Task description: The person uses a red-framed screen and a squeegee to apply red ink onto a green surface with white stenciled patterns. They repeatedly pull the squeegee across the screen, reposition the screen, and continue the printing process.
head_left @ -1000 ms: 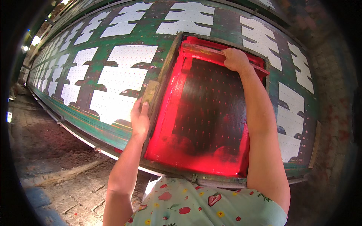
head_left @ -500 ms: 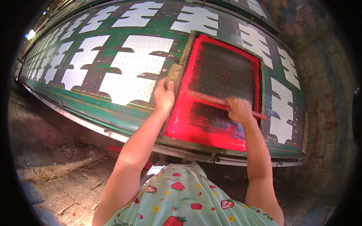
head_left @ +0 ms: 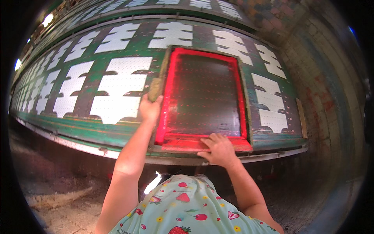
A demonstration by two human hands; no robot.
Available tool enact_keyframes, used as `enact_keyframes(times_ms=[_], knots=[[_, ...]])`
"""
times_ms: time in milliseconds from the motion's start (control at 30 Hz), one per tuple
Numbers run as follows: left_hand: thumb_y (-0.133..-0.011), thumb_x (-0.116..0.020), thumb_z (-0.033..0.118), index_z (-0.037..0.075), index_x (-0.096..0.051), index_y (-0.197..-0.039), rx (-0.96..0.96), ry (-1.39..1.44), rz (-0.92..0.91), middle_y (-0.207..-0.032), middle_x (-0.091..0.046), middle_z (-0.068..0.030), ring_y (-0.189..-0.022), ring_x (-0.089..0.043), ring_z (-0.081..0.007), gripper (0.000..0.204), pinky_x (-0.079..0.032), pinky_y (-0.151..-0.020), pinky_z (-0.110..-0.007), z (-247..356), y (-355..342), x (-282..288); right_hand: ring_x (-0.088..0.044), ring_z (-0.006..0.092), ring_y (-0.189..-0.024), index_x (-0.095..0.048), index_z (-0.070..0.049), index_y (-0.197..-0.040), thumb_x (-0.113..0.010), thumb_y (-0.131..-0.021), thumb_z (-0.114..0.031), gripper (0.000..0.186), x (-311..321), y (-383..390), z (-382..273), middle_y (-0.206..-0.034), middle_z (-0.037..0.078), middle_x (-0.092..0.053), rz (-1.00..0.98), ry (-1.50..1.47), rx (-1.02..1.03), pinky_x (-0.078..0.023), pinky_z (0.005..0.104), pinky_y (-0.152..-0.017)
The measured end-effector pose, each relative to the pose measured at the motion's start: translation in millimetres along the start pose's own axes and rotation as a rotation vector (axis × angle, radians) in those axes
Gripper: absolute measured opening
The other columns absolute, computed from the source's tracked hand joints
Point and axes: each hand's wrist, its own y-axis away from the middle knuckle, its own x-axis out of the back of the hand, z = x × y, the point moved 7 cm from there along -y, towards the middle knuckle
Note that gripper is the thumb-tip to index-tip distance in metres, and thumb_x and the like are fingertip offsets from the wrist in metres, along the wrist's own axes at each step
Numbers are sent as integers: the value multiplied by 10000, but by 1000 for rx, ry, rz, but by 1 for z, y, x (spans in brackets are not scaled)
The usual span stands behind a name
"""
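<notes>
A printing screen point(head_left: 206, 91) with a wooden frame lies on the long green table, its dark mesh bordered by wet red ink. My left hand point(head_left: 149, 110) is closed on a worn wooden handle point(head_left: 155, 89) at the frame's left side. Across the near end of the screen rests a red-stained squeegee point(head_left: 179, 143). My right hand point(head_left: 221, 149) grips its middle, fingers over the top edge and thumb on the near side. Whatever lies beneath the screen is mostly hidden.
White cut pieces with notched edges, such as this large one point(head_left: 120, 89), lie in rows along the green table point(head_left: 74, 130). One piece point(head_left: 269, 99) is right of the screen. A second table with more pieces runs behind. A brick wall point(head_left: 323, 105) stands at the right.
My right hand has drawn the squeegee toward me, from mid-screen to the near end. The red ink across the mesh has been wiped to dark. My left hand stays on the handle; the view has shifted.
</notes>
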Motion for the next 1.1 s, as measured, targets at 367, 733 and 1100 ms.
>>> enact_keyframes(times_ms=[367, 733, 1100], knots=[[-953, -917, 203, -51, -770, -1308, 19, 77, -11, -1124, -838, -137, -983, -768, -233, 461, -599, -932, -392, -8, -6, -3, -677, 380, -1370, -800, -64, -1325, -796, -1017, -420, 470, 18, 61, 95, -1430, 160, -746, 104, -316, 117, -532, 529, -1147], [-979, -889, 177, -72, -771, -1356, 147, 23, -5, -1185, -839, -127, -1050, -759, -220, 467, -568, -996, -380, -6, -10, -5, -660, 470, -1349, -717, -35, -1462, -913, -894, -140, 610, 24, 102, 266, -1479, 253, -706, 342, -365, -498, -544, 526, -1153], [-983, -876, 129, -69, -774, -1288, 188, 27, 1, -1142, -834, -131, -1006, -754, -224, 378, -567, -976, -379, 6, -4, -6, -735, 432, -1172, -786, -98, -1353, -836, -813, 37, 560, 9, 85, 262, -1241, 213, -757, 311, -464, -691, -602, 501, -1005]])
